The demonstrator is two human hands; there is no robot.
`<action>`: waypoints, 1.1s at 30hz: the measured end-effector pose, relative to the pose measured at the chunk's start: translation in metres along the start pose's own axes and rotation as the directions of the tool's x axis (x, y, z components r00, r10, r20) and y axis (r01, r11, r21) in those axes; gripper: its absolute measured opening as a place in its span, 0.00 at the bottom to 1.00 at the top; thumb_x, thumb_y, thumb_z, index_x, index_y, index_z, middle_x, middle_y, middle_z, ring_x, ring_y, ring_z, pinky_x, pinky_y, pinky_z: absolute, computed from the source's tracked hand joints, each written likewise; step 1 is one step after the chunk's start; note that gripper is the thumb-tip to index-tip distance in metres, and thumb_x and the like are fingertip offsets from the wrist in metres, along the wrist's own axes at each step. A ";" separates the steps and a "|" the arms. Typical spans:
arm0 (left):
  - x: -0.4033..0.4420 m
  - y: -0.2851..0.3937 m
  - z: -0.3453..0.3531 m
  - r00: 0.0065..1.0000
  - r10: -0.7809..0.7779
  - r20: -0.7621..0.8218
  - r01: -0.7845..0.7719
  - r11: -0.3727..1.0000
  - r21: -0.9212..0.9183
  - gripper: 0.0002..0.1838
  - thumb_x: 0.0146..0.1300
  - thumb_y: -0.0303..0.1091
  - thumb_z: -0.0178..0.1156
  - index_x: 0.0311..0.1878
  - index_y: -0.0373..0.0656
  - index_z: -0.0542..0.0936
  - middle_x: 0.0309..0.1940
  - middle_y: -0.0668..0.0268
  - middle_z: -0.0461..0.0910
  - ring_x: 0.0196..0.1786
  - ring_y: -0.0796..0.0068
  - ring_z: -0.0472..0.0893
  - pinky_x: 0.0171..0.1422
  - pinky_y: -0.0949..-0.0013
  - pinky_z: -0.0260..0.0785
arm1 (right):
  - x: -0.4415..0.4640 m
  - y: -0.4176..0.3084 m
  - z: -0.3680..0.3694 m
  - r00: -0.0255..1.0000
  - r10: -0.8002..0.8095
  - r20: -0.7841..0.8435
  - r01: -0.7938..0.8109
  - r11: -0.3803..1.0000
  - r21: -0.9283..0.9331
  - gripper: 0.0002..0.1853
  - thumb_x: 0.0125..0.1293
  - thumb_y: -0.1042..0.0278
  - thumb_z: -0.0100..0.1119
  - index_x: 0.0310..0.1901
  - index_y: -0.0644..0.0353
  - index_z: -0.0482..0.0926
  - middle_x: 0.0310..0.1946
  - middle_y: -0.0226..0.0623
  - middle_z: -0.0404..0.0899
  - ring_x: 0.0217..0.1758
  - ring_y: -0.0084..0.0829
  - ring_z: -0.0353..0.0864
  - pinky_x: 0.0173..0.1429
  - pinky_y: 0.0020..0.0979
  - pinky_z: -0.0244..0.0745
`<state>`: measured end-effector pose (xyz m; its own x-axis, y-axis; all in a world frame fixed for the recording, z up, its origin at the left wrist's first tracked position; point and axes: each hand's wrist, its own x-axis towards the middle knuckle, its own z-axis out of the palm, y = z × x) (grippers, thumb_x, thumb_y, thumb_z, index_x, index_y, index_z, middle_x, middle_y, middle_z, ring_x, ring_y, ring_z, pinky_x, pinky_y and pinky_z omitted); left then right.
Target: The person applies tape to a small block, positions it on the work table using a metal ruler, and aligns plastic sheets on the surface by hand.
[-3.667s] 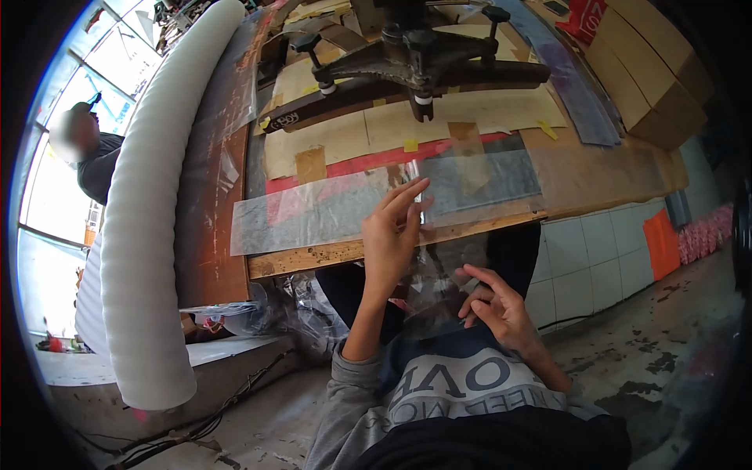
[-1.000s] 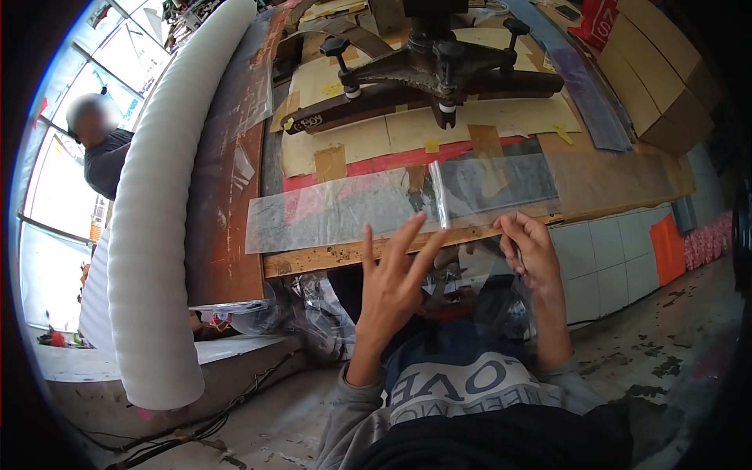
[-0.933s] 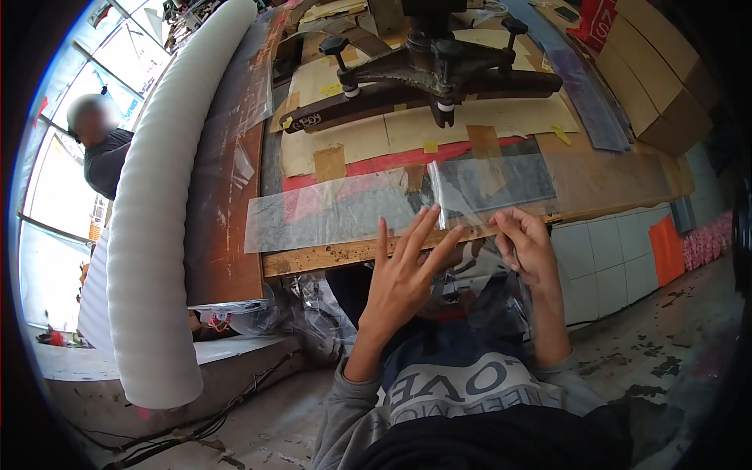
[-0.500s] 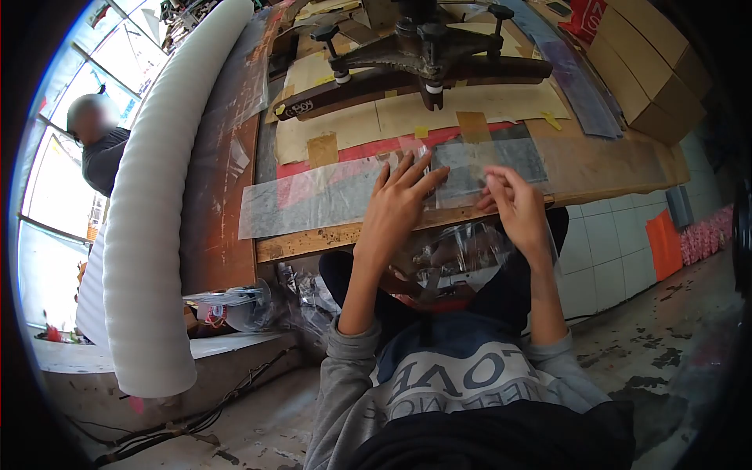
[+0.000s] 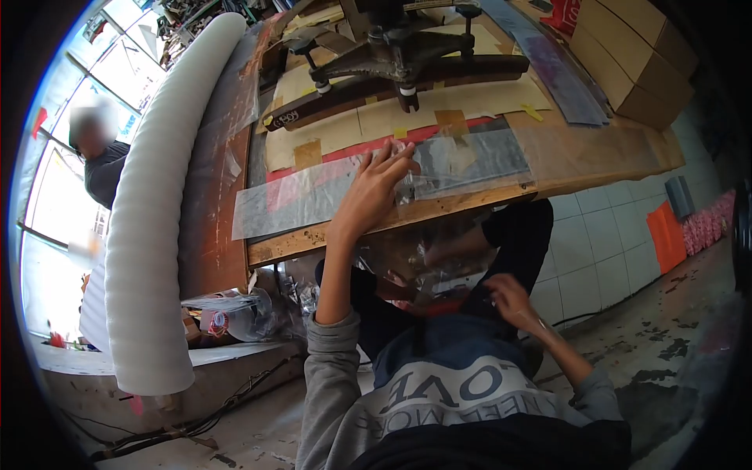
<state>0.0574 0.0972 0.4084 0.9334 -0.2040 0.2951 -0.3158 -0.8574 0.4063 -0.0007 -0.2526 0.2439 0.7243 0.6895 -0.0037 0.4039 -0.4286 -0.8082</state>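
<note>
My left hand [image 5: 374,186] rests on the clear plastic strip [image 5: 301,205] along the front of the worktable [image 5: 462,199], its fingers spread and tips near a red strip [image 5: 333,159]. Low over my lap, clear of the table, is my right hand [image 5: 513,304]; its fingers are curled and blurred, and anything between them is too small to make out. Transparent plastic film [image 5: 415,254] hangs below the table edge between my arms. A black metal press arm [image 5: 403,66] with a long bar stands above the cream sheets [image 5: 345,129].
A long roll of white foam [image 5: 149,235] leans along the left side, with a person [image 5: 106,160] behind it. Cardboard boxes [image 5: 627,63] sit at the back right. An orange sheet [image 5: 666,240] and pink bundles [image 5: 705,227] lie against the tiled wall [image 5: 591,243].
My right hand has dropped from the table edge down toward my lap. My left hand has shifted slightly left and stays over the strip. The view has moved a little.
</note>
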 end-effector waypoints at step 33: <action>-0.004 0.008 0.019 0.992 -0.094 -0.088 0.106 0.983 0.149 0.28 0.57 0.19 0.42 0.62 0.49 0.69 0.69 0.60 0.62 0.71 0.61 0.62 0.73 0.51 0.49 | 0.179 -0.125 -0.026 0.708 -0.430 -0.561 0.031 0.812 -0.583 0.27 0.64 0.39 0.49 0.50 0.53 0.80 0.53 0.37 0.77 0.63 0.33 0.70 0.69 0.63 0.43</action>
<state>0.0541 0.0822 0.3940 0.9404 -0.0804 0.3303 -0.1859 -0.9352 0.3015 0.0930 -0.0908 0.3597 0.6525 0.3450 0.6747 0.6762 -0.6670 -0.3128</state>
